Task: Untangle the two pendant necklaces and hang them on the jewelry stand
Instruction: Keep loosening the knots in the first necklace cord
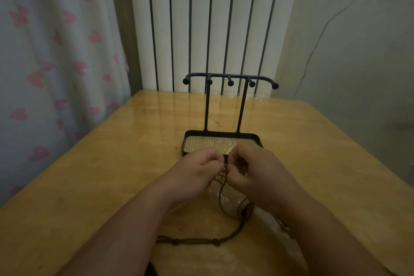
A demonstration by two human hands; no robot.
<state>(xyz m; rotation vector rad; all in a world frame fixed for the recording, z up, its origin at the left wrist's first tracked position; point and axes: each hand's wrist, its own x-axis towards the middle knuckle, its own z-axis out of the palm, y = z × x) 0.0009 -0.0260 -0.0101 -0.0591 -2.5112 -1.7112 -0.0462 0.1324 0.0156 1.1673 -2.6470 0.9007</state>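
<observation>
Both hands are up close together over the yellow wooden worktop (94, 175), just in front of the jewelry stand (224, 119). The left hand (197, 171) has its grip closed, thumb and fingertips pinched on the brown cord (224, 186) right where the strands bunch, and the right hand (257, 171) mirrors it, grip closed on the same bunch from the other side, the two sets of fingertips nearly touching. From that pinch the cord drops down between the wrists, loops across the worktop and trails toward the near edge, where a stretch with several small knots (195, 241) lies flat on the wood under the left forearm. Near the right wrist there is a darker lump on the cord (245, 210), perhaps a pendant or bead, though the dim light and blur make it hard to call. Something pale and shiny, possibly clear plastic wrap (277, 237), lies under and beside the right forearm. The stand sits upright behind the hands: a black tray base with a wood-grain floor, two thin posts, and a top bar (228, 75) carrying ball-tipped pegs, all of them bare. Behind the worktop stands a white ribbed radiator (201, 18), with a curtain printed in pink hearts (56, 51) to the left.
</observation>
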